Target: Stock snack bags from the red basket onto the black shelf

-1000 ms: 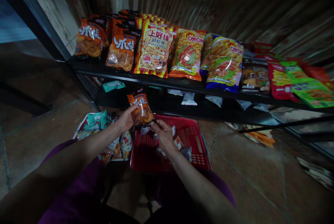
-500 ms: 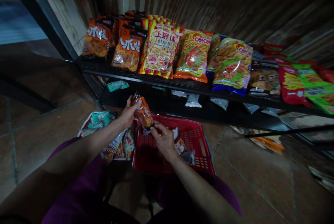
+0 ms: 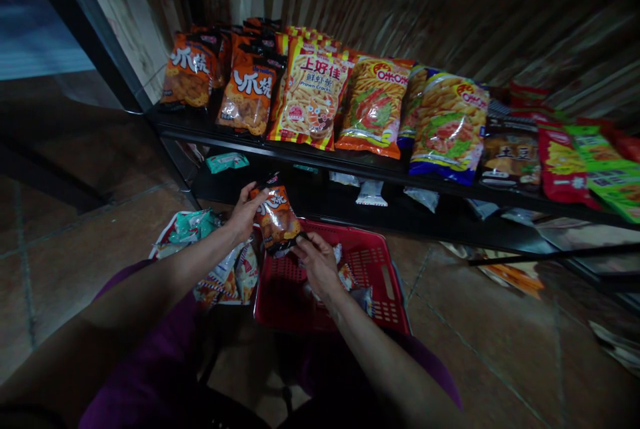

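Between my hands is an orange and black snack bag (image 3: pixel 277 217), its printed front turned up toward me. My left hand (image 3: pixel 246 211) pinches its upper left side, thumb on the front. My right hand (image 3: pixel 318 259) grips the bag's lower right corner between thumb and fingers. Below the bag is a red plastic basket (image 3: pixel 373 259) with several small packets inside. Matching orange bags (image 3: pixel 247 92) stand on the shelf above, at the left end of the row.
A black shelf (image 3: pixel 300 154) carries prawn cracker bags (image 3: pixel 313 92) and other snacks. Small packets lie on the lower shelf (image 3: pixel 280 183). A white container (image 3: pixel 165 235) full of packets stands left of the basket. A black shelf post (image 3: pixel 95 35) rises at left.
The orange bag has been turned so its front faces me more fully and looks wider. Both hands stay on it, with the right hand shifted slightly.
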A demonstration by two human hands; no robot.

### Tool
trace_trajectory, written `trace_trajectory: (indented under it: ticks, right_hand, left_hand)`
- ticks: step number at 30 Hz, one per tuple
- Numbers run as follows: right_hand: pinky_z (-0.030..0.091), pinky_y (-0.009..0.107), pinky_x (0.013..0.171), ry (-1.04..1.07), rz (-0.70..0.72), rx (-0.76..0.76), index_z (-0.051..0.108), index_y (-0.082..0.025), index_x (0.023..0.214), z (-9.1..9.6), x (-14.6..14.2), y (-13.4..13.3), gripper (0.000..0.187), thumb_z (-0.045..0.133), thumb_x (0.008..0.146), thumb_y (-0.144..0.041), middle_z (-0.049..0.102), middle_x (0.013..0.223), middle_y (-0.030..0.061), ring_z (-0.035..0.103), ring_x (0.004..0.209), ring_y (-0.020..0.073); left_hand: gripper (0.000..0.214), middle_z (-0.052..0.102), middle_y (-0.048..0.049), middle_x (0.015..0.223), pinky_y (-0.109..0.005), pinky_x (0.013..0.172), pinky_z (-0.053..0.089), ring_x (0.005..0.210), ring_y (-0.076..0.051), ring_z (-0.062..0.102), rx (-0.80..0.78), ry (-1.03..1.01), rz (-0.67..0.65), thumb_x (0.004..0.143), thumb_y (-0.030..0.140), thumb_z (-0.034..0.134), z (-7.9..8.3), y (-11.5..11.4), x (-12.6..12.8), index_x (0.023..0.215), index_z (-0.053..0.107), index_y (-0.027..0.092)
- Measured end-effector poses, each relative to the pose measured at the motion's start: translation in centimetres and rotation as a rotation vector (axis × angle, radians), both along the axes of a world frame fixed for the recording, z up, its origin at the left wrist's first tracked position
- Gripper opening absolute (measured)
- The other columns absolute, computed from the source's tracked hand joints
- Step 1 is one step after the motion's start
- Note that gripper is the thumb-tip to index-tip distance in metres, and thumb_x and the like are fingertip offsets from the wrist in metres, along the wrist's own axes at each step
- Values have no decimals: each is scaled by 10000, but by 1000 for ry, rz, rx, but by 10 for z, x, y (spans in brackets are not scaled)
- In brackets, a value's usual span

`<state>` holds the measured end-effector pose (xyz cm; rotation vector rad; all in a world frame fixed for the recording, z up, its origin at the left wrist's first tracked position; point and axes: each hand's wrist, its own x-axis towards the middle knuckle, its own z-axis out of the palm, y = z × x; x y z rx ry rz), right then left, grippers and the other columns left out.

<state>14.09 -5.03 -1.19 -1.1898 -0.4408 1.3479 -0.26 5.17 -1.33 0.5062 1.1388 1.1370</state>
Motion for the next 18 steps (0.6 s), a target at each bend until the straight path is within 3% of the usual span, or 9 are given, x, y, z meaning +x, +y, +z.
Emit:
trace_trajectory:
  ticks: [6,11,14,18]
  right_hand:
    - [528,239,625,137,-50,-44,632,-200,573,3,3,2,237,835,452,-214,634,635,-42,594,630,101]
    - [531,257,659,110,53,-52,606,-189,568,-2,7,1,213,806,499,-215,623,611,-51,598,621,102]
    - [529,298,721,18,159,-127,653,-202,714,-2,14,3,192,759,566,-266,681,743,-25,635,710,135]
    - [513,298,749,-72,170,-135,635,-257,1015,2,20,15,413,732,634,-383,707,934,9,651,875,172]
  left_hand:
    - [743,661,-21,955,-260,678,509,778,-151,646,-25,-94,52,667,329,754,3,-2,0,1306,377,290]
    - [421,676,-46,808,-297,675,517,696,-163,642,-41,-154,-31,610,337,782,5,-2,0,938,586,158]
    - [376,670,-30,752,-291,667,511,653,-151,629,-3,-100,-21,580,330,795,6,-3,-1,836,587,149]
    - [419,657,-4,735,-298,651,504,631,-148,622,56,-39,-105,562,330,805,7,-10,1,867,569,168]
